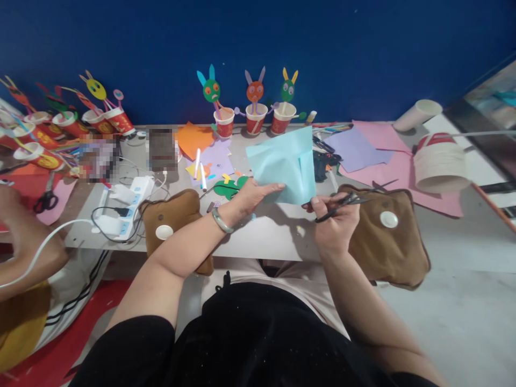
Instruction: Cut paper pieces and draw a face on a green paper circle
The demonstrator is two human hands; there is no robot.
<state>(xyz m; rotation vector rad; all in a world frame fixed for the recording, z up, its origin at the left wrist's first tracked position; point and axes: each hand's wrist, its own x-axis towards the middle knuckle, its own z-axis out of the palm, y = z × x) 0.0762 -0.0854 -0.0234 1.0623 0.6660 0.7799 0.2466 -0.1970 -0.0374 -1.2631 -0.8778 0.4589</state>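
Black shirt; fingers closed round scissors

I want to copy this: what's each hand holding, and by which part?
The left hand holds blue paper by its lower left corner; the right hand holds scissors, seemingly around the handles.

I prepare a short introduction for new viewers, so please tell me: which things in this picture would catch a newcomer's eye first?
Most likely the light blue paper, bright near the middle of the picture, in the grip of the left hand, with the dark scissors beside it in the right hand. Behind, three colourful long-eared figures stand in red-and-white cups before the blue wall.
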